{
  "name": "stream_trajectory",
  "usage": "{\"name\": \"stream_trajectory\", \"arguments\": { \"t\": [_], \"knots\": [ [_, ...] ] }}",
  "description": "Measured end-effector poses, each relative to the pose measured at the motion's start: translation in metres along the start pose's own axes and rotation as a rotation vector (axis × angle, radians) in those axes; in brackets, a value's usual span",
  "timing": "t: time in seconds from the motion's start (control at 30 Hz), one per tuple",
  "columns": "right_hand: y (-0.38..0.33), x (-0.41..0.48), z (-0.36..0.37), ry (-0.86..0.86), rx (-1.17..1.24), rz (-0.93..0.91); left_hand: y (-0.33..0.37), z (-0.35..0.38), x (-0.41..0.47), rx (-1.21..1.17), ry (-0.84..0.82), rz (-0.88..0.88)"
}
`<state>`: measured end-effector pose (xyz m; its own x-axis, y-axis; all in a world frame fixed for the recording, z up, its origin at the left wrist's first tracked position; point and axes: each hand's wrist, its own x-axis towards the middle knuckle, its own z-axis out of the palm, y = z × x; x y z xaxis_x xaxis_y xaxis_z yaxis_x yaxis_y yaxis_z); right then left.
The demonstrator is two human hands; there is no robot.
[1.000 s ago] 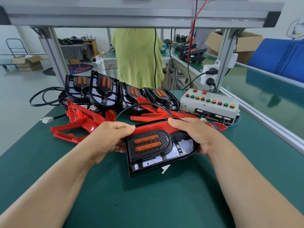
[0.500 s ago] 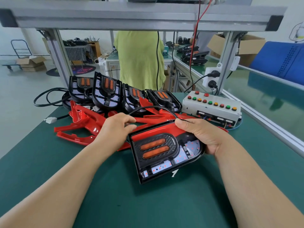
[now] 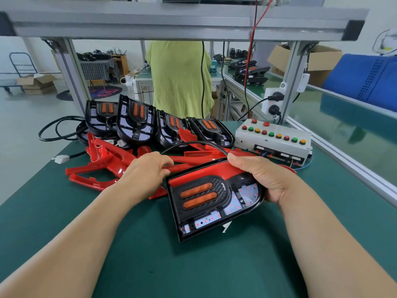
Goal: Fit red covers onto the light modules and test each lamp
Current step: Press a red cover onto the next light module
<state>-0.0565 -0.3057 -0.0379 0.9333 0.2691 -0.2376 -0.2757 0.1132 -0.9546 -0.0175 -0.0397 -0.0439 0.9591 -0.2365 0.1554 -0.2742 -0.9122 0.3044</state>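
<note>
A black light module [image 3: 211, 203] with two orange lenses and small red lit dots lies tilted over the green mat. My right hand [image 3: 261, 178] grips its right end, thumb on a red cover strip [image 3: 211, 172] along its top edge. My left hand [image 3: 147, 173] has its fingers closed on a red cover [image 3: 178, 167] lying beside the module's upper left corner. More red covers [image 3: 103, 160] are piled to the left. Several black modules [image 3: 134, 120] stand leaning in a row behind.
A white test box [image 3: 272, 140] with coloured buttons sits at the back right. Black cables [image 3: 58, 130] loop at the left table edge, with a white connector [image 3: 61, 158]. Aluminium frame posts [image 3: 293, 80] and a person in a green top [image 3: 179, 78] stand behind the table.
My left hand has left the module's left end and moved up onto a red cover behind it. The right hand keeps hold of the module, which has shifted slightly right.
</note>
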Motion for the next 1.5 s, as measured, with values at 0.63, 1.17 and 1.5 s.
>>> {"name": "stream_trajectory", "arguments": {
  "t": [0.63,1.17,1.5],
  "knots": [
    [0.003,0.008,-0.008,0.032,0.234,-0.02,-0.035,-0.023,0.002,-1.192,0.165,-0.255],
    [0.003,0.013,0.001,0.179,0.444,-0.084,-0.023,-0.043,-0.009,-1.448,0.128,0.018],
    [0.002,0.013,0.019,0.3,0.558,-0.083,0.007,-0.035,-0.026,-0.936,0.132,0.278]
  ]
}}
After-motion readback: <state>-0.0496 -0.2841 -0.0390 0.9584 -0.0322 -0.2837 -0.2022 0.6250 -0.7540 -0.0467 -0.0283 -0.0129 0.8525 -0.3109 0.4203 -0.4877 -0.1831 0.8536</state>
